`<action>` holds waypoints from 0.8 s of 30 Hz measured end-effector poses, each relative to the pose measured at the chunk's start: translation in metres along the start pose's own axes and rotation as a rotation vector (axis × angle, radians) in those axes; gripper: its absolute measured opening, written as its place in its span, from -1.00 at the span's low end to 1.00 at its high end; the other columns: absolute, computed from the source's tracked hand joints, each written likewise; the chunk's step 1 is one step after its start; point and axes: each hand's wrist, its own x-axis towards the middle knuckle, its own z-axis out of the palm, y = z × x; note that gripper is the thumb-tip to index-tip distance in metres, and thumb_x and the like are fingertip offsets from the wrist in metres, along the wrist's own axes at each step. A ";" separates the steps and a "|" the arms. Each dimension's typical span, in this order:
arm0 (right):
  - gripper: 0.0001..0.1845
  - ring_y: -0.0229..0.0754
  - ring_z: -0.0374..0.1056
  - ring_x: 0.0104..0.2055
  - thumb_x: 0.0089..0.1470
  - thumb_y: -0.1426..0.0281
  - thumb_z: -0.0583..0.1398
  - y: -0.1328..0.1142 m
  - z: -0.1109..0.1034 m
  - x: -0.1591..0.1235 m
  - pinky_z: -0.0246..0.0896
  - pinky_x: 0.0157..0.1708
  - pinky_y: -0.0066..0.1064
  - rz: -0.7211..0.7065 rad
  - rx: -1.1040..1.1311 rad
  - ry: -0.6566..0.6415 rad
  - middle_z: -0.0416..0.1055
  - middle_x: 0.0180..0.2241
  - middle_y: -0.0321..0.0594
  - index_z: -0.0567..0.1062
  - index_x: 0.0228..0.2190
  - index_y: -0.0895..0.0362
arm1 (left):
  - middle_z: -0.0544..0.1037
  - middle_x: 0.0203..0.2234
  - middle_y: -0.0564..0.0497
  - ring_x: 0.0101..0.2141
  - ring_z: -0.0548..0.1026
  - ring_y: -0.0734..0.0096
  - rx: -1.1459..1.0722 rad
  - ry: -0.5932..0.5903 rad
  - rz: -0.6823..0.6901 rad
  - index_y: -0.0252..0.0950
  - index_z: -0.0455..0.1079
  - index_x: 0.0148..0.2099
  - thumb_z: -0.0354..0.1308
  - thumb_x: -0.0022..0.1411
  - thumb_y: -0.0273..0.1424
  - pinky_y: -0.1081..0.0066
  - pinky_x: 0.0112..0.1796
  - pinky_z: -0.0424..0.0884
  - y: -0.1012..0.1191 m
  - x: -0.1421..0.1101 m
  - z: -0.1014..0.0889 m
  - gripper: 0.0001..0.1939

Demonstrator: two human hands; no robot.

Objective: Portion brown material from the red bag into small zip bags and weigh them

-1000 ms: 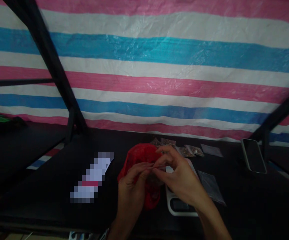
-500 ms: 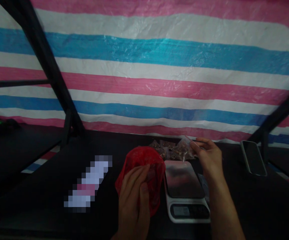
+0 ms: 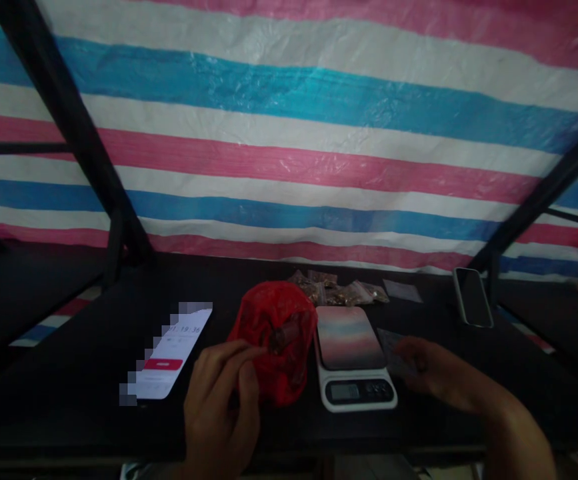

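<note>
A red plastic bag [image 3: 253,313] stands with its mouth spread, and a small cylindrical dark item [image 3: 286,335] shows inside. My left hand [image 3: 223,407] is at the bag's near left side, thumb apart from the loosely bent fingers, fingertips over its edge; it holds nothing I can see. Right of the bag is a white kitchen scale [image 3: 351,340] with a bare metal plate and a lit display too dim to read. Beyond the scale's right side, my right hand [image 3: 426,367] has its fingers closed on a flat clear zip bag [image 3: 393,347] low over the table.
Several filled clear packets [image 3: 339,292] lie behind the scale. Another flat clear bag [image 3: 403,291] lies to their right. A phone [image 3: 473,298] leans by the right post. A second phone [image 3: 171,353] with a lit, partly blurred screen lies on the left. Striped sheeting [image 3: 289,153] hangs behind the black table.
My right hand has left the packets behind the scale and come down to the flat bag on the right. My left hand has drawn back leftward out of the red bag's mouth.
</note>
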 end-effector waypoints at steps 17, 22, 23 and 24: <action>-0.87 -0.17 0.47 -0.41 0.12 0.41 0.25 -0.120 0.052 -0.068 0.27 -0.43 -0.44 -0.437 0.164 -0.136 0.55 -0.46 -0.32 0.51 -0.47 0.02 | 0.69 0.01 -0.23 0.04 0.62 0.19 0.129 -0.064 0.263 -0.42 0.33 0.27 -0.02 0.52 0.00 0.33 0.03 0.52 0.059 -0.021 0.025 -0.40; -0.82 -0.20 0.49 -0.33 0.18 0.47 0.22 -0.134 0.075 -0.067 0.29 -0.30 -0.45 -0.420 0.110 -0.128 0.58 -0.40 -0.31 0.46 -0.47 0.05 | 0.71 -0.11 -0.13 -0.02 0.64 0.26 0.100 -0.004 0.253 -0.32 0.41 0.14 -0.02 0.57 -0.25 0.32 0.05 0.50 0.048 -0.018 0.026 -0.68; -0.81 -0.21 0.48 -0.35 0.20 0.46 0.21 -0.134 0.076 -0.066 0.28 -0.30 -0.45 -0.410 0.099 -0.107 0.57 -0.41 -0.31 0.45 -0.47 0.06 | 0.71 -0.12 -0.12 -0.03 0.65 0.26 0.084 -0.018 0.257 -0.31 0.43 0.12 -0.03 0.57 -0.26 0.32 0.05 0.50 0.044 -0.017 0.025 -0.69; -0.81 -0.22 0.45 -0.36 0.21 0.44 0.20 -0.133 0.076 -0.066 0.26 -0.31 -0.45 -0.400 0.088 -0.087 0.56 -0.42 -0.31 0.45 -0.47 0.06 | 0.72 -0.14 -0.09 -0.04 0.65 0.27 0.061 -0.033 0.257 -0.30 0.44 0.11 -0.04 0.57 -0.28 0.31 0.05 0.50 0.040 -0.016 0.023 -0.70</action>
